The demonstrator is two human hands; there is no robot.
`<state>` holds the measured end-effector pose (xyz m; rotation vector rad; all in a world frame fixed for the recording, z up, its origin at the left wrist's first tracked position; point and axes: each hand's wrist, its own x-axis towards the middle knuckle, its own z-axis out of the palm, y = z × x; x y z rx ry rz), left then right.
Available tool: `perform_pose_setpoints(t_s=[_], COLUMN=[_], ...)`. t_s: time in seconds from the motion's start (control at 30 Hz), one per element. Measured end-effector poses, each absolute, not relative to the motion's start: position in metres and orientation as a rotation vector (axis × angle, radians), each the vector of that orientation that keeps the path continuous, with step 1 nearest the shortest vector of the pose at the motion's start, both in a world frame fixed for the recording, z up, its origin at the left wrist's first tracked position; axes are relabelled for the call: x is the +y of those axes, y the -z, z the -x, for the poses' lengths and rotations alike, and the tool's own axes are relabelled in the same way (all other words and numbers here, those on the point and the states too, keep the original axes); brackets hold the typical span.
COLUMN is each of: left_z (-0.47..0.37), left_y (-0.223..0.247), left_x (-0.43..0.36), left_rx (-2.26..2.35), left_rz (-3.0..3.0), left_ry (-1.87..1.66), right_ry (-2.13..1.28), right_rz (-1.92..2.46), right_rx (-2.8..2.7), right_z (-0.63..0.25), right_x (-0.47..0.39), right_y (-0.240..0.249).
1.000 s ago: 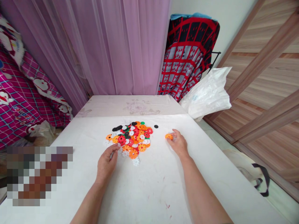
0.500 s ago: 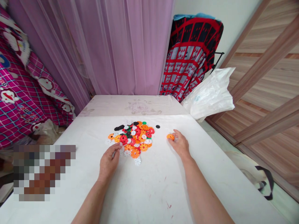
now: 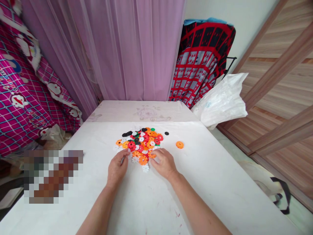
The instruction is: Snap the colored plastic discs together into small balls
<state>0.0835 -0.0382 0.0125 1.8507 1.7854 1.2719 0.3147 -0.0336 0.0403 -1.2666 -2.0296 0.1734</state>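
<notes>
A pile of flower-shaped plastic discs (image 3: 144, 140) in orange, red, white, black and green lies on the white tabletop. My left hand (image 3: 118, 165) is at the pile's lower left edge, thumb and fingertips pressed together; what is between them is too small to make out. At the lower right edge, my right hand (image 3: 163, 162) has its thumb and fingers around the rim of an orange disc (image 3: 152, 154). Apart from the pile, a single orange disc (image 3: 179, 145) lies flat to the right. A small black disc (image 3: 166, 133) rests behind it.
The white table (image 3: 137, 209) stands before a purple curtain (image 3: 139, 49). A white plastic bag (image 3: 222, 99) is at its right back corner, below a red and black patterned cloth (image 3: 199, 58). Pink checked fabric (image 3: 22, 91) hangs at the left.
The orange disc from my right hand now lies on the table. My right hand has moved left to the pile. My left hand has stayed beside the pile.
</notes>
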Motion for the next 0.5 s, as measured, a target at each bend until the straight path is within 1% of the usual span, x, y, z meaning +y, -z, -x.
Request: perform_pose_setpoints(t_s=[0.2,0.37,0.5], left_z=[-0.085,-0.085,-0.084], left_y=[-0.015,-0.014,-0.014], left_x=[-0.039,-0.038,-0.038], left_rx=[1.782,1.774,1.776], left_rz=[-1.83,-1.822,-1.826], left_ry=[-1.272,-1.266,-1.253], right_ry=[-0.058,-0.039,-0.072], right_rz=[1.405,1.49,1.445], right_rx=[-2.176,-2.205,-2.126], right_z=[-0.275,-0.269,-0.279], right_x=[-0.039,-0.042,-0.037], right_y=[-0.039,-0.037,-0.038])
